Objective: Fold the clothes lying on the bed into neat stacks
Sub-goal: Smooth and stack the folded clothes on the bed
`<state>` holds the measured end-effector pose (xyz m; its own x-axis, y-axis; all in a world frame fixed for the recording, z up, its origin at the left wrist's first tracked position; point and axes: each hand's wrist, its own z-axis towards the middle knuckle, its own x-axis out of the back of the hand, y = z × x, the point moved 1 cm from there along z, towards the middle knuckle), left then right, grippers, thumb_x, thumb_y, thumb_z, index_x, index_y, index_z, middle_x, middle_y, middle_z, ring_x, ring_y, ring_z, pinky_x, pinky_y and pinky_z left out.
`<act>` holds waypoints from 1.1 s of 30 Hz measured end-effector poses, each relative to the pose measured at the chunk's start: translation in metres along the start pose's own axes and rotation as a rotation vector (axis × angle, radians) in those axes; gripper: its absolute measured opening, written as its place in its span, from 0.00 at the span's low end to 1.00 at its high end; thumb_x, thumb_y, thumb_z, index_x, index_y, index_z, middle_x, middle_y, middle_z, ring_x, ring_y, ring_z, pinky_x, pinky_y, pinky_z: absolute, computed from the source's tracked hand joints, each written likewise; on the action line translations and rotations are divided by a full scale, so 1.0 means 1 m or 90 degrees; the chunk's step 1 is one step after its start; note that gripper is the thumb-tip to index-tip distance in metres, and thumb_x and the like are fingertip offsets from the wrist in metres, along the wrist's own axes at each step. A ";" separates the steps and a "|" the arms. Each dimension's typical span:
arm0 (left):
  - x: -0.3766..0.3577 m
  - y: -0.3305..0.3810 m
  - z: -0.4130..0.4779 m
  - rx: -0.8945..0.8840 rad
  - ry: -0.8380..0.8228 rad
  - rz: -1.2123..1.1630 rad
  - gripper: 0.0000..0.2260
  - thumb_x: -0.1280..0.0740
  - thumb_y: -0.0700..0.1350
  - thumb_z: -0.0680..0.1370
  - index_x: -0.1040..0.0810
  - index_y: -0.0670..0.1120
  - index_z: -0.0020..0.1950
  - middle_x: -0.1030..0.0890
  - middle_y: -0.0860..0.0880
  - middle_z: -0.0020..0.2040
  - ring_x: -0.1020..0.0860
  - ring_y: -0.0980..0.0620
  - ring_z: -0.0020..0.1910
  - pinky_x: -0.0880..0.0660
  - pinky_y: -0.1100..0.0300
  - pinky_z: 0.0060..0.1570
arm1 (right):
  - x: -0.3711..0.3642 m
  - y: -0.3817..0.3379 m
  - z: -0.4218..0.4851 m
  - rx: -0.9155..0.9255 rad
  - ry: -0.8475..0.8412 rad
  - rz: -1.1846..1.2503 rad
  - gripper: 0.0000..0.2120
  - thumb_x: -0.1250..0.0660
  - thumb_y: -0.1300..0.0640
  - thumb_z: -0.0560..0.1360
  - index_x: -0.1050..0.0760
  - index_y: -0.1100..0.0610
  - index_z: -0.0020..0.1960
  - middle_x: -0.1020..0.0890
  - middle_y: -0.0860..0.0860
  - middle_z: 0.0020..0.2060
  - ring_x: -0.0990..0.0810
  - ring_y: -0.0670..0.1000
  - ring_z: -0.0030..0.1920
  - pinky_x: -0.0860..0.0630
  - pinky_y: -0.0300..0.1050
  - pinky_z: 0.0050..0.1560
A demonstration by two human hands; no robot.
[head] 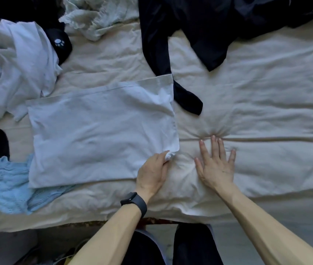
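Left hand (152,170): thumb and fingers pinch the near right corner of the white shirt (98,131). Right hand (217,167): fingers spread and pressed flat on the bed (266,111), just right of that corner, holding nothing. The shirt lies flat, left of and beyond the left fingers, with its long axis running leftward from them. The left hand is nearer, so the next fold probably carries the corner leftward. Beyond both hands lies an unfolded black garment (180,25)
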<state>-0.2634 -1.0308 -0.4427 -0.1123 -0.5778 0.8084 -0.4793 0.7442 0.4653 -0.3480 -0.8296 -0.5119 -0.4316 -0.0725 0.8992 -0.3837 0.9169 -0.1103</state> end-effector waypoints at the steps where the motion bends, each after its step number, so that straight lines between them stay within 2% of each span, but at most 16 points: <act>1: 0.009 0.001 -0.003 0.075 0.009 -0.066 0.12 0.39 0.53 0.83 0.24 0.51 0.64 0.18 0.51 0.48 0.21 0.47 0.45 0.25 0.52 0.40 | 0.006 -0.003 0.001 -0.007 0.003 0.000 0.32 0.44 0.41 0.76 0.34 0.50 0.78 0.38 0.59 0.79 0.40 0.60 0.78 0.51 0.73 0.72; 3: 0.026 0.002 -0.008 0.170 0.077 -0.159 0.10 0.37 0.53 0.82 0.25 0.51 0.61 0.17 0.49 0.44 0.21 0.46 0.44 0.26 0.51 0.42 | 0.023 -0.014 0.005 -0.029 0.016 0.019 0.30 0.40 0.43 0.73 0.27 0.52 0.73 0.31 0.61 0.74 0.35 0.62 0.75 0.46 0.71 0.71; 5: 0.040 0.001 -0.012 0.262 0.142 -0.265 0.08 0.34 0.52 0.81 0.24 0.52 0.57 0.17 0.52 0.40 0.20 0.48 0.43 0.26 0.52 0.43 | 0.051 -0.030 0.011 -0.056 0.034 0.121 0.24 0.39 0.44 0.74 0.22 0.52 0.66 0.23 0.58 0.67 0.29 0.60 0.69 0.37 0.63 0.68; 8: 0.048 -0.007 -0.016 0.372 0.197 -0.427 0.05 0.31 0.53 0.79 0.23 0.55 0.52 0.19 0.56 0.35 0.22 0.51 0.37 0.26 0.52 0.43 | 0.095 -0.063 0.033 -0.169 -0.085 0.496 0.20 0.37 0.41 0.78 0.22 0.52 0.63 0.18 0.48 0.56 0.22 0.51 0.59 0.27 0.51 0.62; 11: 0.057 -0.010 -0.020 0.392 0.235 -0.519 0.06 0.30 0.56 0.76 0.23 0.59 0.50 0.23 0.57 0.31 0.27 0.53 0.31 0.29 0.53 0.38 | 0.116 -0.096 0.070 -0.279 -0.243 0.788 0.22 0.34 0.36 0.77 0.24 0.52 0.59 0.18 0.48 0.52 0.17 0.49 0.52 0.20 0.53 0.55; 13: 0.062 -0.010 -0.022 0.386 0.238 -0.537 0.06 0.30 0.57 0.74 0.23 0.60 0.50 0.23 0.56 0.32 0.27 0.53 0.32 0.29 0.55 0.38 | 0.121 -0.114 0.093 -0.283 -0.321 0.853 0.20 0.33 0.36 0.77 0.24 0.53 0.56 0.19 0.49 0.49 0.18 0.50 0.49 0.21 0.50 0.49; 15: 0.069 -0.012 -0.023 0.377 0.238 -0.559 0.04 0.29 0.54 0.76 0.22 0.59 0.50 0.24 0.56 0.31 0.27 0.54 0.32 0.29 0.55 0.38 | 0.124 -0.129 0.111 -0.281 -0.347 0.901 0.16 0.32 0.41 0.78 0.22 0.53 0.55 0.18 0.50 0.47 0.18 0.51 0.45 0.21 0.46 0.44; 18: 0.075 -0.022 -0.024 0.393 0.226 -0.600 0.04 0.29 0.53 0.77 0.22 0.56 0.49 0.25 0.57 0.29 0.28 0.54 0.31 0.30 0.52 0.39 | 0.123 -0.140 0.132 -0.269 -0.281 0.891 0.12 0.31 0.55 0.78 0.22 0.56 0.59 0.15 0.53 0.50 0.15 0.53 0.44 0.19 0.43 0.34; 20: 0.080 -0.030 -0.024 0.403 0.215 -0.637 0.09 0.29 0.58 0.72 0.21 0.57 0.48 0.23 0.55 0.31 0.26 0.52 0.33 0.27 0.49 0.40 | 0.121 -0.142 0.141 -0.253 -0.247 0.841 0.13 0.31 0.59 0.75 0.23 0.57 0.59 0.15 0.55 0.52 0.14 0.54 0.46 0.18 0.45 0.36; 22: 0.082 -0.038 -0.024 0.403 0.200 -0.671 0.12 0.29 0.62 0.69 0.21 0.58 0.47 0.21 0.52 0.33 0.24 0.50 0.35 0.23 0.43 0.45 | 0.122 -0.145 0.144 -0.246 -0.240 0.820 0.15 0.30 0.59 0.72 0.23 0.57 0.59 0.15 0.55 0.54 0.14 0.55 0.48 0.17 0.46 0.39; 24: 0.085 -0.049 -0.024 0.400 0.184 -0.686 0.11 0.29 0.62 0.68 0.21 0.59 0.46 0.20 0.53 0.34 0.23 0.51 0.37 0.22 0.38 0.51 | 0.127 -0.149 0.143 -0.243 -0.221 0.808 0.14 0.29 0.57 0.71 0.24 0.54 0.57 0.16 0.54 0.54 0.14 0.54 0.49 0.17 0.46 0.40; 27: 0.092 -0.066 -0.028 0.410 0.182 -0.686 0.08 0.30 0.60 0.68 0.21 0.60 0.43 0.19 0.53 0.38 0.20 0.48 0.42 0.22 0.36 0.54 | 0.137 -0.166 0.140 -0.239 -0.194 0.776 0.11 0.30 0.53 0.73 0.25 0.51 0.54 0.17 0.51 0.54 0.14 0.52 0.49 0.18 0.45 0.40; 30: 0.109 -0.085 -0.035 0.420 0.224 -0.657 0.06 0.32 0.58 0.70 0.23 0.60 0.44 0.19 0.56 0.42 0.19 0.48 0.48 0.20 0.42 0.51 | 0.148 -0.202 0.137 -0.225 -0.121 0.748 0.07 0.34 0.56 0.73 0.25 0.51 0.51 0.17 0.50 0.50 0.15 0.52 0.47 0.20 0.42 0.37; 33: 0.133 -0.117 -0.050 0.435 0.300 -0.636 0.03 0.33 0.52 0.73 0.25 0.58 0.45 0.20 0.55 0.40 0.21 0.48 0.45 0.23 0.59 0.44 | 0.157 -0.267 0.137 -0.186 -0.041 0.671 0.12 0.37 0.55 0.71 0.24 0.51 0.54 0.18 0.49 0.46 0.17 0.51 0.44 0.19 0.44 0.37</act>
<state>-0.1790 -1.1777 -0.3718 0.7970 -0.5036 0.3335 -0.5370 -0.3381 0.7728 -0.4249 -1.1394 -0.3994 -0.4747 0.7902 0.3877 0.4084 0.5879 -0.6983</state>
